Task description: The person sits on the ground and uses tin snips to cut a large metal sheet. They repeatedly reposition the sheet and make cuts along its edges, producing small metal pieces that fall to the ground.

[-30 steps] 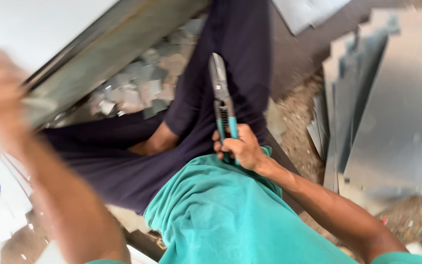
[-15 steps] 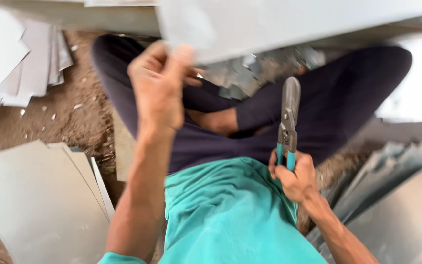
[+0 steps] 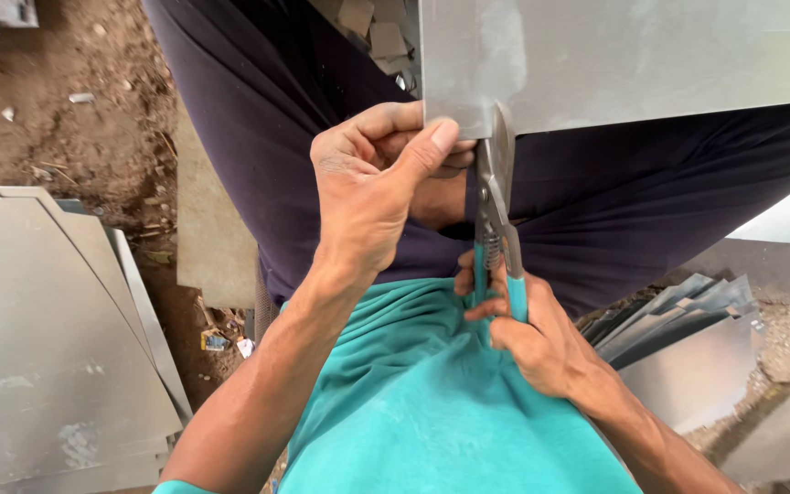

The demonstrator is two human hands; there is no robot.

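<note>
My left hand (image 3: 372, 187) pinches the lower left corner of a grey metal sheet (image 3: 633, 55) that stretches across the top right of the view. My right hand (image 3: 532, 334) grips the teal handles of tin snips (image 3: 494, 215). The snips point up, and their blades sit at the sheet's lower edge, right beside my left thumb. Both hands are over my lap, above a teal shirt and dark trousers.
A stack of cut metal sheets (image 3: 43, 348) lies on the dirt ground at the left. Another pile of sheets (image 3: 688, 334) leans at the right. Small metal offcuts (image 3: 372, 27) lie between my legs at the top.
The sheet has come down closer to my lap. My right hand brought the snips up to its lower edge, and my left hand shifted to grip the corner beside the blades.
</note>
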